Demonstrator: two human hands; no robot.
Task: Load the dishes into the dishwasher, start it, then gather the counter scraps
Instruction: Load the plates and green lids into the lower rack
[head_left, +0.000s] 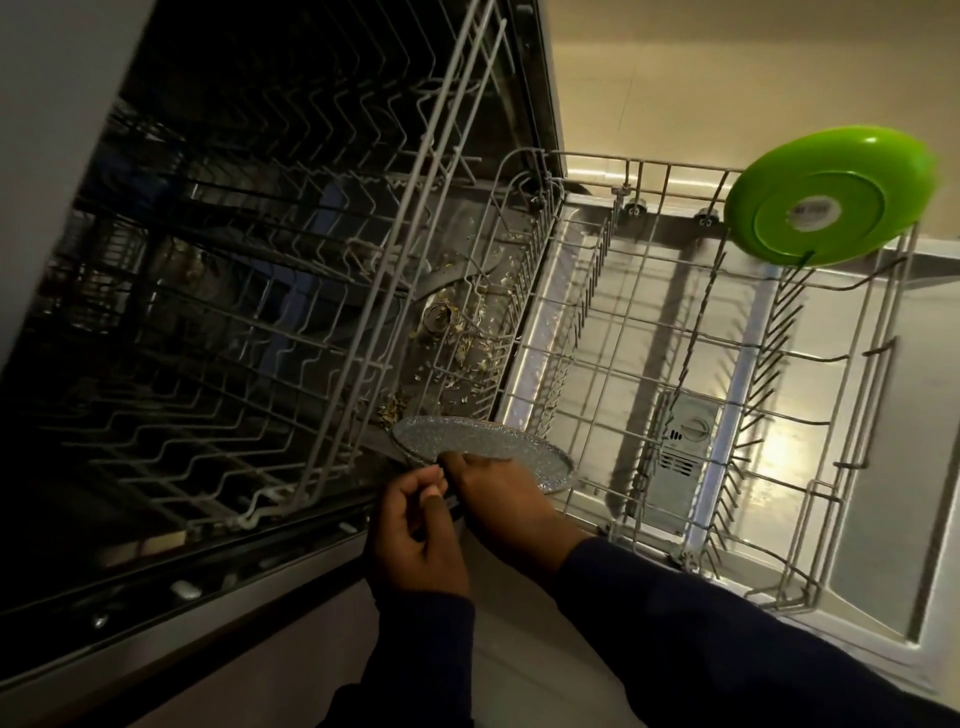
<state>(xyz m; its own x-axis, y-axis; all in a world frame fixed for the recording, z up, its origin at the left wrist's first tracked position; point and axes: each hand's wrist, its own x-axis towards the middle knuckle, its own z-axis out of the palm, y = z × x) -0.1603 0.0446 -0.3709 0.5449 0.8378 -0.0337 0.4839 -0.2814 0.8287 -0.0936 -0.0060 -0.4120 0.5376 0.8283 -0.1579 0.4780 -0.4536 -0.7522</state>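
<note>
A person in dark long sleeves is reaching into an open dishwasher from the bottom of the frame. The right hand (498, 499), entering from the lower right, is gripping the near rim of a round grey speckled plate (483, 449), its fingers curled over the edge. The plate is sitting low in the centre of the frame, at the near corner of the pulled-out grey wire lower rack (675, 322), tilted with its face turned up. The left hand (415, 535) is sitting just beside the right one, its fingers curled and its thumb meeting the fingertips right at the plate's rim; whether it is pinching the plate itself or something small cannot be told.

The lower rack is stretching across the right half of the frame, over the open stainless dishwasher door (878, 426). A bright green round plastic plate (831, 197) is standing on edge at the rack's far corner, in the upper right of the frame, its underside facing the camera. The grey wire upper rack (291, 291) is filling the dark left and centre. Pale food scraps (467, 332) are lying scattered on the tub floor in the centre of the frame.
</note>
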